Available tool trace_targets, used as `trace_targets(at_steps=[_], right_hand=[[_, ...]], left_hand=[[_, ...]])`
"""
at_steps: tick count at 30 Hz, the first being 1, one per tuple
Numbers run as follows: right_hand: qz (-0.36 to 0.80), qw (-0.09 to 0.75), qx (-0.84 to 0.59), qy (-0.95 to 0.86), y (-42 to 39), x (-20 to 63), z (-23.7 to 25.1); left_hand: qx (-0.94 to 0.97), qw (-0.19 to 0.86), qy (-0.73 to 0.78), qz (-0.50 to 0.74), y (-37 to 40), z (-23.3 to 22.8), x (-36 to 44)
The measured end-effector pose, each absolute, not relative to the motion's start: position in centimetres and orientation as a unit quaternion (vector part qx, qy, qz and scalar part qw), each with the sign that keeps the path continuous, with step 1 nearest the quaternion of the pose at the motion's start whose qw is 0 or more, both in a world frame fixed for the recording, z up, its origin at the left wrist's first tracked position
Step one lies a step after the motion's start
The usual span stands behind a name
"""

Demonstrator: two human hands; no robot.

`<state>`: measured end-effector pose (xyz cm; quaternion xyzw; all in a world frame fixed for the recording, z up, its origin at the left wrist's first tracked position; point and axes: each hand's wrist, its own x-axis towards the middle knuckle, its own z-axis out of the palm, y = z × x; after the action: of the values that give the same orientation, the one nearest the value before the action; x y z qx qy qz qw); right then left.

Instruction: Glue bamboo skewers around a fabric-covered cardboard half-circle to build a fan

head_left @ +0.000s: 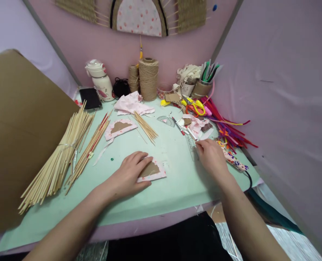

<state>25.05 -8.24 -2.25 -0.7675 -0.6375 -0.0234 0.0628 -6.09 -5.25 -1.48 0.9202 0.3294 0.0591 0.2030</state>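
Observation:
My left hand [130,173] lies flat on the mint-green table [171,188], its fingers pressing the left side of a small cardboard piece wrapped in pink floral fabric [153,171]. My right hand [212,156] rests further right, fingertips on a clear ruler [191,143] near a red and white pen [191,133]. A second fabric-covered cardboard piece [119,127] sits further back, with a small bunch of bamboo skewers [146,127] beside it.
Large bundle of bamboo sticks [57,159] and a thinner bundle [91,146] lie left, by a leaning cardboard sheet [19,137]. At the back: bottle [101,80], phone [90,98], twine spools [148,78], pink fabric [132,103], scissors [195,106], protractor [166,120]. Pipe cleaners [226,125] lie right.

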Motion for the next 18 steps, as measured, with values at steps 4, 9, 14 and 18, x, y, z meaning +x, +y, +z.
trace_targets(at_steps=[4, 9, 14, 18], right_hand=[[-0.031, 0.009, -0.774, -0.633, -4.8, 26.0, -1.9], [-0.034, -0.032, -0.777, -0.628, -2.9, 26.3, -2.2], [-0.051, -0.02, -0.76, -0.648, -1.6, 27.1, -0.2], [-0.033, -0.006, -0.686, -0.727, 1.1, 27.5, 0.5]], left_hand=[[0.918, 0.214, 0.327, 0.065, -5.2, -1.6, -6.7], [0.92, 0.219, 0.318, 0.069, -5.1, -2.1, -6.9], [0.914, 0.231, 0.324, 0.08, -5.2, -2.3, -7.2], [0.911, 0.239, 0.327, 0.082, -5.3, -2.3, -7.4]])
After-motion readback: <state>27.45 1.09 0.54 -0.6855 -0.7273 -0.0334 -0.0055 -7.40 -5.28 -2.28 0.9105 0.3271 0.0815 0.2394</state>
